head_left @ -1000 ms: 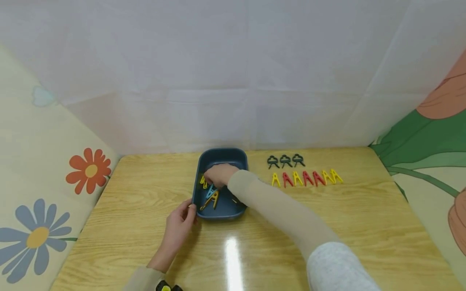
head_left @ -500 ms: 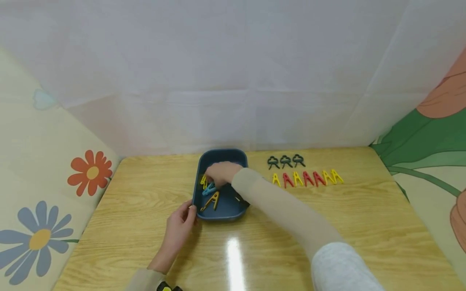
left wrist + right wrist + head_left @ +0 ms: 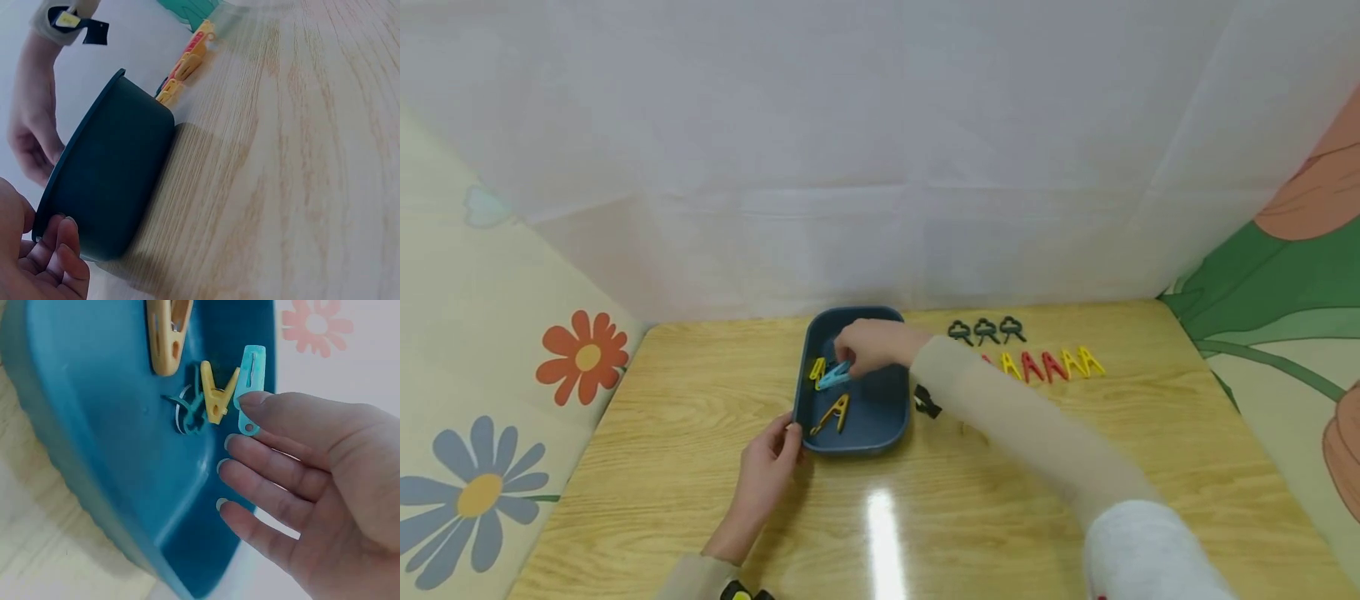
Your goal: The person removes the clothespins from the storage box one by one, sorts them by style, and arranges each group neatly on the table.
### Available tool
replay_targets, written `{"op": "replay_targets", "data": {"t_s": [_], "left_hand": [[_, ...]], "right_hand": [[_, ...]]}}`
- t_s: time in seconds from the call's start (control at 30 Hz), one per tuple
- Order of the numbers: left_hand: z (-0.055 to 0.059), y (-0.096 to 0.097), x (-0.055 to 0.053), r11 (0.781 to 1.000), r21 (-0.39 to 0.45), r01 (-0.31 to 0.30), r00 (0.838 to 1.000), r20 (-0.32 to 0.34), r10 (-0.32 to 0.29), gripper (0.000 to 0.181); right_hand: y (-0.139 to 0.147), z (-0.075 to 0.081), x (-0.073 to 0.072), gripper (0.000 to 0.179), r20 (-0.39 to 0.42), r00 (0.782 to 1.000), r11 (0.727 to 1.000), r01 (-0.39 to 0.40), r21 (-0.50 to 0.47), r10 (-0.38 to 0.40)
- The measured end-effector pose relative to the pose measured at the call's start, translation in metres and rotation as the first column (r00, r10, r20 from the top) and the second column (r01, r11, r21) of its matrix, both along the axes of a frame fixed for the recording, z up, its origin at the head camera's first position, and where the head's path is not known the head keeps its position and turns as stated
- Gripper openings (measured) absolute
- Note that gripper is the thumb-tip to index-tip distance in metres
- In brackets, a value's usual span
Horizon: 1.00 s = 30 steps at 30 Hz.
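A dark blue plastic bin (image 3: 865, 450) stands on the wooden table. My left hand (image 3: 766, 462) grips the bin's near left corner, thumb at the rim and fingers on the outer wall in the left wrist view. Over the bin, my right hand (image 3: 880, 343) pinches a light blue clothespin (image 3: 252, 365) between thumb and forefinger; its other fingers are loosely bent. Inside the bin lie a small yellow clothespin (image 3: 217, 407), a dark green clip (image 3: 194, 414) and a larger orange-yellow clothespin (image 3: 164, 350).
Right of the bin, a row of dark clips (image 3: 987, 332) lies at the back. In front of them runs a row of red and yellow clothespins (image 3: 1032, 367), partly covered by the right sleeve (image 3: 1000, 408). A white cloth (image 3: 775, 208) hangs behind the table.
My right hand has lifted slightly and drawn to the right, now with the light blue clothespin in its fingertips. The left hand stays at the bin's corner.
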State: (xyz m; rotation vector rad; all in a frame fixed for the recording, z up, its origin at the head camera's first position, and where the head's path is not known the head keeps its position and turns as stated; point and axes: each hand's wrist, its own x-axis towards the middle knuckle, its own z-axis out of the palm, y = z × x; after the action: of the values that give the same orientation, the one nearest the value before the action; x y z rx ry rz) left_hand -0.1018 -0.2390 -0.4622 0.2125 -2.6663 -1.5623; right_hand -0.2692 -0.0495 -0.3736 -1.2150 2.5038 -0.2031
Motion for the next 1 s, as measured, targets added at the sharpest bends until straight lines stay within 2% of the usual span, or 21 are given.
{"op": "replay_targets", "data": {"t_s": [0.17,0.3,0.47,0.67,0.87,1.0], "left_hand": [[0.001,-0.002,0.000,1.000,-0.014,-0.002,1.000,-0.012,0.002,0.037],[0.001,-0.003,0.001,1.000,-0.025,-0.015,0.999,-0.033,0.014,0.036],[0.001,-0.003,0.001,1.000,-0.026,-0.016,0.999,-0.038,0.015,0.035],[0.000,-0.002,0.000,1.000,-0.022,-0.012,0.999,-0.030,0.011,0.036],[-0.001,-0.002,-0.002,1.000,-0.031,-0.003,0.999,-0.039,0.001,0.036],[-0.002,-0.002,-0.003,0.999,-0.035,0.000,0.999,-0.044,-0.002,0.036]], "right_hand": [[0.022,0.009,0.000,0.025,0.002,1.000,0.998,-0.001,-0.063,0.001],[0.041,0.016,0.002,0.028,0.033,0.999,0.995,-0.001,-0.102,0.005],[0.068,0.021,0.005,0.027,0.057,0.998,0.988,0.037,-0.149,-0.029],[0.110,0.025,0.011,0.022,0.056,0.997,0.962,0.070,-0.263,-0.057],[0.150,0.018,0.013,0.018,0.033,0.995,0.938,0.103,-0.332,-0.098],[0.174,0.011,0.016,0.019,0.051,0.988,0.923,0.155,-0.352,-0.147]]}}
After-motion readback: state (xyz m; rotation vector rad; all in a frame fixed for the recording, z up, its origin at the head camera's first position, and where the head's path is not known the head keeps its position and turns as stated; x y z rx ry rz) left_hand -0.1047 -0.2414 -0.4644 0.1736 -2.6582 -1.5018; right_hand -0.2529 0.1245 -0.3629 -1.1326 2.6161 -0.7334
